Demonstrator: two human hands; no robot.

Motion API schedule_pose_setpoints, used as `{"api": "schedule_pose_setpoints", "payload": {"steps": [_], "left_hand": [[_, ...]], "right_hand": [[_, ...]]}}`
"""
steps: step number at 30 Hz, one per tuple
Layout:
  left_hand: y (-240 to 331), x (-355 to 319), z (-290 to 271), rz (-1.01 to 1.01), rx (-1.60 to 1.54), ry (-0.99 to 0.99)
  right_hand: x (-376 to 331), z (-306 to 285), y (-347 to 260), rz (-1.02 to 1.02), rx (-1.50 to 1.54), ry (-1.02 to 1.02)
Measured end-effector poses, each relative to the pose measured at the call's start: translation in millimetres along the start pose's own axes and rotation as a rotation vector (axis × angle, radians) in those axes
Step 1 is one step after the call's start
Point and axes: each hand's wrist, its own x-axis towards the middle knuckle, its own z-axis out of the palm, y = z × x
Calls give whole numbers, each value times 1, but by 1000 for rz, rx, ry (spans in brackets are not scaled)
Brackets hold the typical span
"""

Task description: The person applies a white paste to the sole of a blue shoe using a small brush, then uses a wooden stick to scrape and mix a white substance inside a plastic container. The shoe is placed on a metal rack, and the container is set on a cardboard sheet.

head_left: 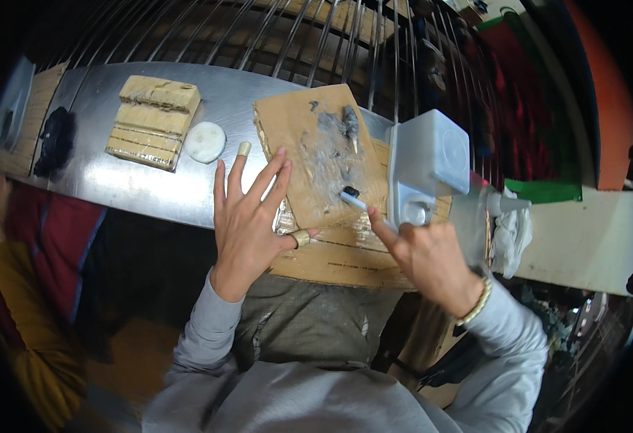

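Note:
A small brush (354,201) with a pale handle and a black head is in my right hand (432,260), pinched between thumb and fingers. The brush head touches a smeared sheet of brown cardboard (276,119). Grey and black smudges cover the sheet's middle, and a stick with a dark, clotted end (351,124) lies near its far right. My left hand (248,227) is spread, its fingers stretched out at the sheet's left edge and its thumb near the lower corner. Pale wraps cover one fingertip and the thumb. Beneath the sheet lies more cardboard (331,267).
On the metal table (165,193) are a yellowish ridged block (154,119) and a round white pad (205,142). A translucent plastic container (432,151), a nozzle bottle (508,206) and white cloth (511,242) stand right. Metal bars (258,32) run behind. Another person's mustard sleeve (35,325) is left.

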Motion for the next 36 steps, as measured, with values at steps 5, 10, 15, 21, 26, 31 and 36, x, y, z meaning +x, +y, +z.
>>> {"api": "schedule_pose_setpoints", "payload": {"steps": [5, 10, 15, 21, 26, 31, 36], "left_hand": [[1, 2, 2, 26, 30, -3], [1, 4, 4, 45, 71, 2], [-2, 3, 7, 69, 103, 5], [-1, 6, 3, 77, 98, -1], [-15, 5, -17, 18, -146, -33], [-37, 0, -44, 41, -163, -219], [-34, 9, -30, -37, -201, -40]], "right_hand": [[29, -37, 19, -93, -35, -74], [65, -49, 13, -164, -281, -97], [73, -44, -5, -345, -715, -18], [59, -45, 29, -202, -281, 173], [1, -52, 51, 247, 272, 338], [-23, -7, 22, 376, 750, 465], [-20, 32, -13, 549, 949, 487]]}}
